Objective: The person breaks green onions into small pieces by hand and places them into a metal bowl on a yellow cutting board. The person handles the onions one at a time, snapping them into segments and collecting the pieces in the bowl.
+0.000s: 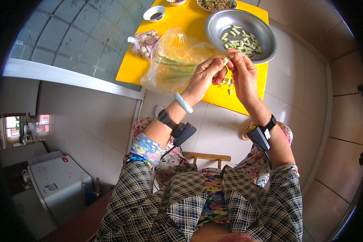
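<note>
Between the fingertips of both hands is a piece of green bean [225, 61]. My left hand [206, 72] pinches its lower end, over the front part of the yellow table. At its upper end, the thumb and fingers of my right hand [243, 68] close on a small bit of it. Just beyond my hands stands a metal basin [270, 45] with many short cut bean pieces [245, 42] inside. Left of my left hand, a clear plastic bag [157, 79] lies spread out with several long green beans [180, 69] in it. Yellowish scraps [229, 84] lie beneath my hands.
On the yellow table [184, 19] are a knotted bag of garlic-like bulbs [145, 44], a small bowl of dark liquid [154, 14] and a bowl of brown food [217, 4]. A wooden stool [210, 156] is by my knees. A glass partition frame [72, 80] runs along the left.
</note>
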The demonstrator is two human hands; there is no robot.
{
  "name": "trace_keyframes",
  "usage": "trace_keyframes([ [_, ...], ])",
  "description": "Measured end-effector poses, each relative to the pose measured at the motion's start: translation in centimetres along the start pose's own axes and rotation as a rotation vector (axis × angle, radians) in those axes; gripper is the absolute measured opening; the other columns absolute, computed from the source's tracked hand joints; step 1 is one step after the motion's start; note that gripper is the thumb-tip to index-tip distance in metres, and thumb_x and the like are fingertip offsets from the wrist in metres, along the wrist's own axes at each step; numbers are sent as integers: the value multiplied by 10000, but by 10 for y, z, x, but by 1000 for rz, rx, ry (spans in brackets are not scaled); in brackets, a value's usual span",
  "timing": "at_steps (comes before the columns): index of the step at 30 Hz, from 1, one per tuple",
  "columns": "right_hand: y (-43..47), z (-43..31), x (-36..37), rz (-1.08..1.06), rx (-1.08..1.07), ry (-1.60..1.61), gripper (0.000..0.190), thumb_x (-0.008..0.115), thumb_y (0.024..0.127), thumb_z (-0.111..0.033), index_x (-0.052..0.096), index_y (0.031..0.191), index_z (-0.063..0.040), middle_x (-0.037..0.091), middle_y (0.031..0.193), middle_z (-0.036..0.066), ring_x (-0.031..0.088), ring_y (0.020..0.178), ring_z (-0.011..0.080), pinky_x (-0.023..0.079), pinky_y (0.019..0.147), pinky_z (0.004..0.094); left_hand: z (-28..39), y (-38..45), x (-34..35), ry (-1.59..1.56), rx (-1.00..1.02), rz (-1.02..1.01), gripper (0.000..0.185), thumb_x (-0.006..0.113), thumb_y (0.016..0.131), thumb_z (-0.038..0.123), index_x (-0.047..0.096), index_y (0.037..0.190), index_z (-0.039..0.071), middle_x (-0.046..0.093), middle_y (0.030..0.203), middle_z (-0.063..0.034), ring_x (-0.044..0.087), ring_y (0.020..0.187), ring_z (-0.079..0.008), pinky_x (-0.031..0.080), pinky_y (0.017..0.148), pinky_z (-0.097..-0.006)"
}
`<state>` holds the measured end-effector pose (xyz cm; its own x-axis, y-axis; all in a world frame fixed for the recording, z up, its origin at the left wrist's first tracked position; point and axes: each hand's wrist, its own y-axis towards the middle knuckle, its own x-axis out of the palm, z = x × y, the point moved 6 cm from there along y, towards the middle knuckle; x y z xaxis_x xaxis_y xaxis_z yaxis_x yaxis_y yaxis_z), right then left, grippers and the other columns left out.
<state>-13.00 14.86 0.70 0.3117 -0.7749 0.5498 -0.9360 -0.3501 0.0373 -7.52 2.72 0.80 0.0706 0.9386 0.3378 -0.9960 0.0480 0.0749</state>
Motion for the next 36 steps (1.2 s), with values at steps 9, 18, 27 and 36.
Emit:
trace_keyframes([
  [9,29,-47,-42,143,-307,-720,334,729,1030,-259,740,1316,-86,746,1247,57,647,971,117,540,921,282,-10,-2,-11,-132,-117,22,361,506,1138,402,644,1148,69,433,762,52,397,679,-53,344,637,-193],
  [18,6,-34,-10,-244,-171,-845,202,709,1040,-168,737,1124,14,771,983,57,718,911,112,581,841,286,-3,1,-2,162,10,26,239,587,1115,313,571,1169,81,510,847,42,456,723,-55,389,670,-216],
  [27,2,-27,-15,-140,-125,-834,212,706,1039,-177,728,1091,27,713,860,27,655,814,64,553,754,251,2,4,-6,402,234,116,173,692,1053,173,583,1106,50,622,965,0,584,873,-77,513,796,-253],
  [36,-2,-20,-17,-94,-66,-849,248,679,1034,-207,696,967,31,608,757,-16,527,702,41,451,621,247,-2,6,-31,-201,207,180,249,656,1073,253,631,1279,115,684,1180,-28,633,1099,-142,487,973,-298],
])
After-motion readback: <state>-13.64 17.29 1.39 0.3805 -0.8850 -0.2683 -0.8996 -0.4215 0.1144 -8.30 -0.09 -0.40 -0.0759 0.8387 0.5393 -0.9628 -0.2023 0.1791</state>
